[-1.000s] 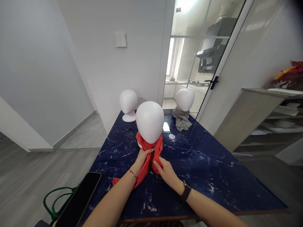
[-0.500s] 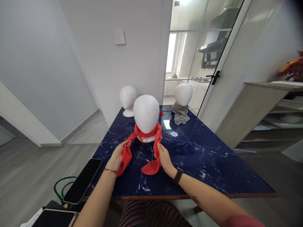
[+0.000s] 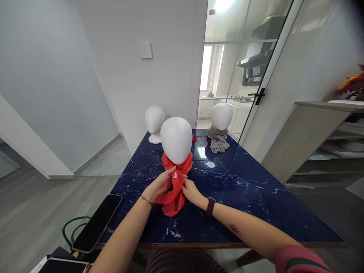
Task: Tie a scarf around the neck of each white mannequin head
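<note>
A red scarf (image 3: 178, 182) is wrapped around the neck of a white mannequin head (image 3: 176, 138) standing near the middle of the table. Its two ends come together in front, crossing just below the head. My left hand (image 3: 162, 182) is closed on the scarf from the left, thumb up near the crossing. From the right, my right hand (image 3: 193, 193) grips the scarf with bent fingers. The loose ends hang down onto the tabletop between my wrists. Some of my fingers are hidden behind the cloth.
The dark blue marbled table (image 3: 239, 212) bears a bare white mannequin head (image 3: 155, 120) at back left and another head (image 3: 222, 116) with a grey scarf (image 3: 219, 140) at back right. A black phone (image 3: 98, 222) lies at the left edge. A glass door (image 3: 227, 72) stands behind.
Both hands have moved inward, bringing the two scarf ends from apart to crossed in front of the neck. The scarf now sits closer around the neck.
</note>
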`<state>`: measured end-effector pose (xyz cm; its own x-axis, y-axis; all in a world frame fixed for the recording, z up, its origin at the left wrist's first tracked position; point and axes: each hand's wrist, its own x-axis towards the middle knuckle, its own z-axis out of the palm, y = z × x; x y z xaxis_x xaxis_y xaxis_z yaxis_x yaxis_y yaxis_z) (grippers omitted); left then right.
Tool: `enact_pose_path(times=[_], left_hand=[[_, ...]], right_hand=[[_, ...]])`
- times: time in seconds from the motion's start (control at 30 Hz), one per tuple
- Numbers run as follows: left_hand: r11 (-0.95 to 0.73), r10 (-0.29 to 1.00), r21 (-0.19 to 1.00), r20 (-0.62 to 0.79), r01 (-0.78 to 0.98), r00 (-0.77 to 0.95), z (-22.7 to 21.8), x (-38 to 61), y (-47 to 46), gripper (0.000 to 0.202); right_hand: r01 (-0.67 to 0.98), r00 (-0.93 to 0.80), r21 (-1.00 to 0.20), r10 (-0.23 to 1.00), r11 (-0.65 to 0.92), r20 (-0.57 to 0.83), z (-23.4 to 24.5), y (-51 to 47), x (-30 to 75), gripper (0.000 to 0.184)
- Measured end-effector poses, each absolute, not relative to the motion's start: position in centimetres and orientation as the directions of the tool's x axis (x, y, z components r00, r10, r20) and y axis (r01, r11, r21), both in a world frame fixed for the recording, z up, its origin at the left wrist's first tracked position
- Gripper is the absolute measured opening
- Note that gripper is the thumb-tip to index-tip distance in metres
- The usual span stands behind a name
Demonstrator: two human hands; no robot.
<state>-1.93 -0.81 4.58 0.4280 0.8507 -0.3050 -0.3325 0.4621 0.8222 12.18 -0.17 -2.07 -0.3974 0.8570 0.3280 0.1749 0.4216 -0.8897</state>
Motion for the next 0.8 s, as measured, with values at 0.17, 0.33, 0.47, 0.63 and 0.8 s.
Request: enact_pose_path(times=[0.17, 0.33, 0.47, 0.63, 0.8], left_hand=[[0.278, 0.928, 0.948, -0.223, -0.157, 0.298, 3.1, -1.0, 0.1, 0.04], [0.019, 0.981, 1.0, -0.021, 0.013, 0.194, 1.6, -0.5, 0.2, 0.049], [-0.053, 0.987, 0.99, 0.031, 0.133, 0.16, 1.0, -0.2, 0.3, 0.05], [-0.038, 0.998, 0.995, 0.033, 0.088, 0.059, 0.7, 0.2, 0.4, 0.046], [0.094, 0.987, 0.957, -0.052, -0.276, 0.155, 0.7, -0.3, 0.1, 0.028]], right_hand=[[0.18, -0.428, -0.889, 0.847, 0.422, 0.315, -2.2, 0.5, 12.4, 0.014], [0.031, -0.231, -0.943, 0.921, 0.331, 0.315, -1.4, -0.2, 13.3, 0.022], [-0.087, -0.236, -0.974, 0.945, 0.21, 0.225, -0.9, -0.6, 13.5, 0.031], [0.098, -0.308, -0.967, 0.931, 0.237, 0.197, -0.7, -0.6, 13.9, 0.029], [0.226, -0.241, -0.952, 0.958, 0.208, 0.152, -0.5, 1.8, 15.7, 0.024]])
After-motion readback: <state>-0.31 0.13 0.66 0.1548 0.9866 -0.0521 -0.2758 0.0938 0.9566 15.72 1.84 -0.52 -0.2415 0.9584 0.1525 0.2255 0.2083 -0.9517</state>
